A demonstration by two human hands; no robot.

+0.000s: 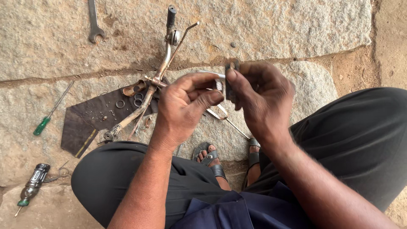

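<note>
Two hands are raised above the stone slab [296, 25]. A small dark metal part [231, 80] is pinched upright by the right hand [263, 99]; a bright metal clip [212, 75], lying crosswise just left of it, is gripped by the left hand [184, 106].

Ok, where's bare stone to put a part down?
Free: the far slab right of the handlebar, and the strip between the green screwdriver and the spanner. Crowded: the dark sheet with its rings.
</note>
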